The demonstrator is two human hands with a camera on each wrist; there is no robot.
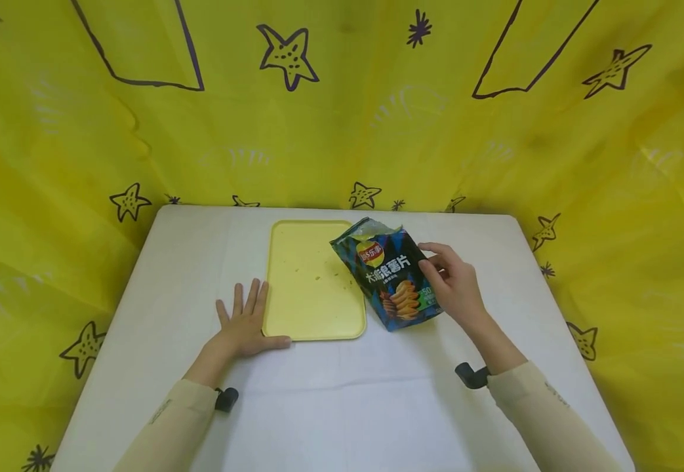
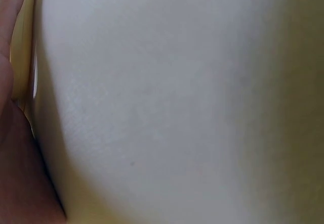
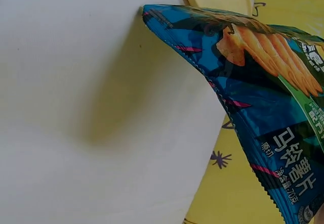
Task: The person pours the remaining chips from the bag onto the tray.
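In the head view a dark blue bag of potato chips (image 1: 390, 278) is tilted over the right side of a yellow tray (image 1: 312, 318), its torn-open top toward the tray. The thumb and fingers of my right hand (image 1: 458, 283) pinch the bag's right edge. Several small crumbs (image 1: 318, 278) lie on the tray. With fingers spread, my left hand (image 1: 246, 333) rests at the tray's near left corner, thumb along its front edge. The right wrist view shows the bag's sealed bottom (image 3: 238, 128) above the table; most of the right hand is out of that view.
A white-covered table (image 1: 342, 406) carries the tray. Behind it and at both sides hangs a yellow curtain (image 1: 342, 124) with star drawings. Dark wrist cameras (image 1: 471, 375) sit on both wrists.
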